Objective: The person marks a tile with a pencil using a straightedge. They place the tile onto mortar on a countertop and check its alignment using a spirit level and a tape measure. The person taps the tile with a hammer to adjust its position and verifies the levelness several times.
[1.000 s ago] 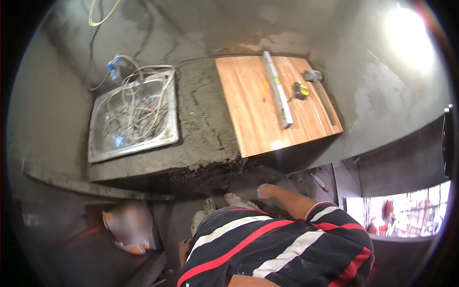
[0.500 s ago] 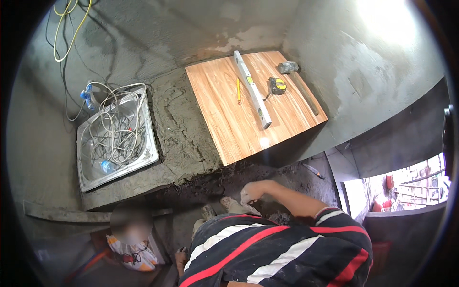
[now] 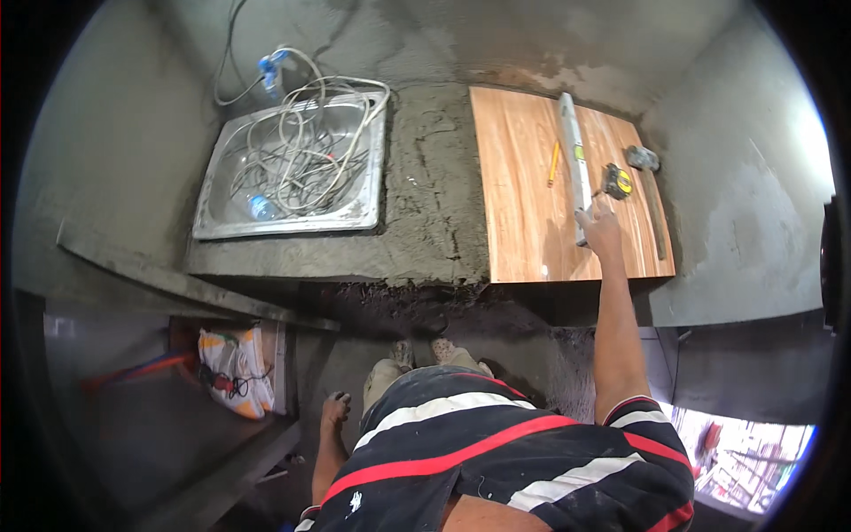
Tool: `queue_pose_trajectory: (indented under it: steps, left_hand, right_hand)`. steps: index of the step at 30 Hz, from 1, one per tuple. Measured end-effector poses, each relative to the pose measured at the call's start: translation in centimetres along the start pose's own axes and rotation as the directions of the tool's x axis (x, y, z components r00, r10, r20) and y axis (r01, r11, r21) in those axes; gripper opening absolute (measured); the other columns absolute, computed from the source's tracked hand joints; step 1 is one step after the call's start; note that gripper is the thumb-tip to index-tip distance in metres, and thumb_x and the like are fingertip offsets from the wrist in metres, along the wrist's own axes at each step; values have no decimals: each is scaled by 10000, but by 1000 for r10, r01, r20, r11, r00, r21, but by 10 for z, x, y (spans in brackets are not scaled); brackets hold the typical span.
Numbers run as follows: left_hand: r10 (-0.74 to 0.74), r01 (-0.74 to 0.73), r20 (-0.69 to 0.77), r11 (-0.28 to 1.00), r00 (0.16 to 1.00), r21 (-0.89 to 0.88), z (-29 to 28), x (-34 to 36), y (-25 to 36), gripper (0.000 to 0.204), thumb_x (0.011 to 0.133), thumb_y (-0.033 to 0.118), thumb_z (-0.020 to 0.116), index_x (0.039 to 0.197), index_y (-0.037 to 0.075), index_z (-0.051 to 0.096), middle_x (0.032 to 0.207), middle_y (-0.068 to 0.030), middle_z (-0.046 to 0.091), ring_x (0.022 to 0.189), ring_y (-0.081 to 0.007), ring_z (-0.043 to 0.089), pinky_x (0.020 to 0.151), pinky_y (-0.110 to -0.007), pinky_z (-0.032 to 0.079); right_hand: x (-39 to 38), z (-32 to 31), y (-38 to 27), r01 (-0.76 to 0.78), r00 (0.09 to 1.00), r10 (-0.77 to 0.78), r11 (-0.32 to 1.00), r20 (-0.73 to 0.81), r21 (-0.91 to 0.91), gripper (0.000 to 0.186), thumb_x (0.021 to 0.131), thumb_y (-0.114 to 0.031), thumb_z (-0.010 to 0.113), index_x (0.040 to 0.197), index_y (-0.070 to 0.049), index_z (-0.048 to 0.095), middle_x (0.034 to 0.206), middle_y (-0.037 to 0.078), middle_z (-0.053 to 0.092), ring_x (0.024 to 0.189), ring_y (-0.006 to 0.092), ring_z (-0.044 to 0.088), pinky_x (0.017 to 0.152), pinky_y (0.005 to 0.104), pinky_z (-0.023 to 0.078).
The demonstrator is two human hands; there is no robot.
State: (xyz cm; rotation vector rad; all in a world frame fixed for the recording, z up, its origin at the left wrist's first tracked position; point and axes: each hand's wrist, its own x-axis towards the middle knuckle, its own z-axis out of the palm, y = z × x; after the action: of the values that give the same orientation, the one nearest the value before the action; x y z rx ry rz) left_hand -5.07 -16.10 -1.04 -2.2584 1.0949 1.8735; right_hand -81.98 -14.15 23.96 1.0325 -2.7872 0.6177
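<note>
On a wood-grain board [image 3: 523, 199] lies a silver spirit level [image 3: 573, 142], slanting from back to front. My right hand [image 3: 603, 232] reaches over its near end, with the thumb on one side and the fingers on the other, closed on it. Just beyond the fingertips sits a black and yellow tape measure [image 3: 618, 182]. A yellow pencil [image 3: 554, 164] is left of the level. Along the board's right side rests a hammer [image 3: 651, 195] with a grey head. My left hand [image 3: 335, 408] hangs low beside my body, holding nothing visible, its fingers loosely bent and partly apart.
A steel sink [image 3: 292, 229] at the left holds tangled pale cables [image 3: 306, 168] and a small plastic bottle [image 3: 260, 207]. Rough wet mortar [image 3: 430, 191] covers the counter between sink and board. Below left, a white and orange sack [image 3: 235, 368] stands in an alcove.
My right hand has moved from near my body up to the level's near end. My left hand has come into clearer view. The whole view has shifted, putting the board further right.
</note>
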Motion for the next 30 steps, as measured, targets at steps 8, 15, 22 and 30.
queue_pose_trajectory:
  steps: [8,15,22,30]
  left_hand:
    - [-68,68,18,998,998,-10,-8,6,-64,497,933,276,716,1346,7,651,1065,-122,723,816,-200,655,633,-356,515]
    - [44,-29,-68,978,997,204,-10,27,-113,582,887,377,718,1319,-11,680,1357,-240,666,1299,-367,618,1079,-410,480]
    - [113,-91,-89,970,990,225,3,31,-80,595,874,425,683,1308,18,691,1371,-232,653,1299,-389,606,1099,-452,470]
    - [165,-122,-153,959,974,257,9,15,-67,584,879,430,685,1305,31,693,1358,-233,658,1276,-382,622,1079,-439,485]
  right_hand:
    - [-5,35,3,-48,997,46,998,-64,-37,384,983,-349,652,1013,33,682,923,298,715,902,475,703,783,529,540]
    - [-26,31,-14,-97,992,92,993,-83,-64,319,948,-270,676,1008,43,689,955,297,710,934,487,695,788,553,538]
    - [-1,46,13,-108,993,103,989,-54,-104,446,954,-381,683,964,65,691,934,304,719,924,480,703,779,552,541]
    - [16,8,12,131,985,-131,991,-111,-5,609,1012,-463,603,1203,110,680,1204,337,676,1073,469,664,909,504,523]
